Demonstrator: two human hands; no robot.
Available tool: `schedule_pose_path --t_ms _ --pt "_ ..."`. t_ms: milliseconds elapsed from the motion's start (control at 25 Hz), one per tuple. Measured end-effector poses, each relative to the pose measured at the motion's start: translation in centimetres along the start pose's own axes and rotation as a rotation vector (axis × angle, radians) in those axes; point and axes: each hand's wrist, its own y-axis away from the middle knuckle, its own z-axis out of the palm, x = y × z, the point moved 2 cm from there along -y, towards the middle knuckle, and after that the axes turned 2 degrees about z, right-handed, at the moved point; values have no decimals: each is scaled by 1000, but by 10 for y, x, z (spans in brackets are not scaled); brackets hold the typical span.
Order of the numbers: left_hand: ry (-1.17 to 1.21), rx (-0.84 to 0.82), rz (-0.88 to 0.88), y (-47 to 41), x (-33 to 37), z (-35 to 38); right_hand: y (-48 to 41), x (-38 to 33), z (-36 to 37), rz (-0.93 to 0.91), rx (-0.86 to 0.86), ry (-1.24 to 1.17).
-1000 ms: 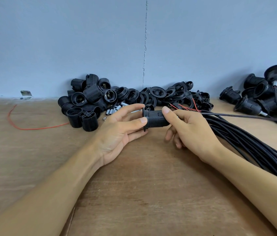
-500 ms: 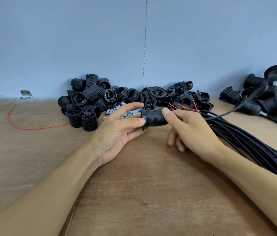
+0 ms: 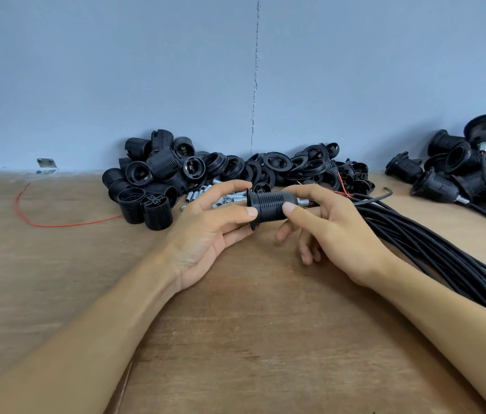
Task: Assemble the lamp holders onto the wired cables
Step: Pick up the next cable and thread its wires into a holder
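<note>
A black threaded lamp holder [image 3: 268, 207] with a collar ring at its left end lies sideways between my hands above the wooden table [image 3: 235, 339]. My left hand [image 3: 212, 231] pinches its ring end with thumb and fingers. My right hand [image 3: 334, 231] grips the body between thumb and forefinger, its other fingers curled below. A metal nipple [image 3: 303, 201] shows at the holder's right end, and a black cable [image 3: 376, 197] leads off from it to the right.
Loose black holder shells [image 3: 149, 177], rings [image 3: 277, 165] and metal tubes [image 3: 197, 194] are piled against the blue wall. A bundle of black cables [image 3: 445, 258] runs to the right edge. Assembled holders [image 3: 460, 174] lie at far right. A red wire [image 3: 56, 224] lies left.
The holder has risen slightly and the metal nipple now shows at its right end. The cable that arched toward the right pile has dropped, its free end lying near the bundle.
</note>
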Motion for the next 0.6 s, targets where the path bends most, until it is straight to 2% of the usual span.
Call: schedule_pose_path --t_ms 200,360,480,600 --pt "-131 -82 23 1 -2 4 0 2 3 15 170 112" --pt "-223 -72 64 2 -4 5 0 2 2 11 130 77" --pt "-185 -49 82 2 -1 5 0 3 2 -15 75 54" --pt "-131 -44 90 2 6 8 0 5 3 -24 110 103"
